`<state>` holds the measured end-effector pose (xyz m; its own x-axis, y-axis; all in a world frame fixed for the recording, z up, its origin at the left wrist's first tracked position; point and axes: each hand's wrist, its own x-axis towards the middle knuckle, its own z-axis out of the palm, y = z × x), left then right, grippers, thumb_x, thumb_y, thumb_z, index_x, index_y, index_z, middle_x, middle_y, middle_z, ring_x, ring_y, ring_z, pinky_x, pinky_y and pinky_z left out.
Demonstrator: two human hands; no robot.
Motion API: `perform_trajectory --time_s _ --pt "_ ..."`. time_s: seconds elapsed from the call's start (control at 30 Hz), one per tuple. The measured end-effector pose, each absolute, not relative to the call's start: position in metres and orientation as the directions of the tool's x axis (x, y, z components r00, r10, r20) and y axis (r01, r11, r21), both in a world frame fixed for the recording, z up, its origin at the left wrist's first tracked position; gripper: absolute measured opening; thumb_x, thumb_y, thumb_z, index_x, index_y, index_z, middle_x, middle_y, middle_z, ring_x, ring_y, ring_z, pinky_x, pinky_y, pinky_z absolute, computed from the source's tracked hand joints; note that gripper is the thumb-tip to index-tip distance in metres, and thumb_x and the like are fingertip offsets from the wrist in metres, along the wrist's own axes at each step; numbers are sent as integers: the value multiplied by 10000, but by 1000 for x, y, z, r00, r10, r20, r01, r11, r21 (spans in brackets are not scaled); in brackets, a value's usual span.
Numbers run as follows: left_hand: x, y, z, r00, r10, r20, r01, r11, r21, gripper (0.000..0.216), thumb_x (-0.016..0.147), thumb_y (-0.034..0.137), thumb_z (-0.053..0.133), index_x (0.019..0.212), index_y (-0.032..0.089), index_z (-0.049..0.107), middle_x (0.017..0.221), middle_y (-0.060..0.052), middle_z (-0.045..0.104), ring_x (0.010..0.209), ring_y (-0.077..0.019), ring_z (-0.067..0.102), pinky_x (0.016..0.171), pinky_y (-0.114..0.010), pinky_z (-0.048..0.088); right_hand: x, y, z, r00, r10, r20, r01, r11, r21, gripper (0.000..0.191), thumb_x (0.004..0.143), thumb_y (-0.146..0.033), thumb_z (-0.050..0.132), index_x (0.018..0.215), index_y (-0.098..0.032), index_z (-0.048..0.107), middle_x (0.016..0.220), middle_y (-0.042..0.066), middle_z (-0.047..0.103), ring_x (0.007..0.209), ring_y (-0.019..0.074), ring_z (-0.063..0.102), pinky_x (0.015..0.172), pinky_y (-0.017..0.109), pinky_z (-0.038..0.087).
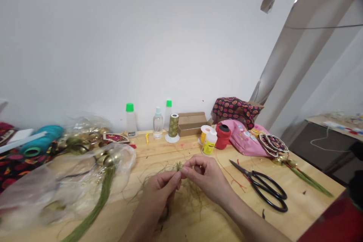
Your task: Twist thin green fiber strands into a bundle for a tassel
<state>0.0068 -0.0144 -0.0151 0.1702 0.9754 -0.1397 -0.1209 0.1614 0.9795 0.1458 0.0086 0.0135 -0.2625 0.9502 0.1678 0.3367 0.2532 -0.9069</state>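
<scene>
A small tuft of green threads (178,165) sticks up between my fingertips over the middle of the table. My left hand (161,189) is closed around the tuft's lower part, thumb and forefinger pinched together. From the other side, the fingertips of my right hand (205,177) pinch at the same bundle, touching the left thumb. The rest of the bundle is hidden behind the left hand. Loose green thread ends (195,196) lie scattered beneath both hands. To the right of my right hand rest large black-handled scissors (261,185), blades pointing up and left.
Left, a clear plastic bag (68,174) lies beside a green tassel (99,204) and brass bells (104,159). Along the wall stand bottles (131,123), a green thread cone (173,125) and a cardboard box (193,123). A glue bottle (210,141) and red spool (223,136) stand right.
</scene>
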Motion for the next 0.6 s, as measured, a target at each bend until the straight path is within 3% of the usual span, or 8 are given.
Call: perform_trajectory --time_s 0.17,0.6 --pt "8 -15 -12 174 980 -92 -34 99 995 365 686 459 502 469 188 389 429 85 236 406 -76 168 415 -242 103 143 12 6 -272 958 91 149 135 -980 193 653 -312 603 609 -124 602 532 -8 542 461 72 392 444 196 292" --pt "7 -16 -9 182 974 -136 72 125 990 376 676 459 502 439 186 396 423 72 265 418 -83 179 406 -239 105 144 19 5 -351 936 -3 12 2 -1000 220 567 -335 680 571 -124 616 533 -13 585 483 79 499 520 217 386"
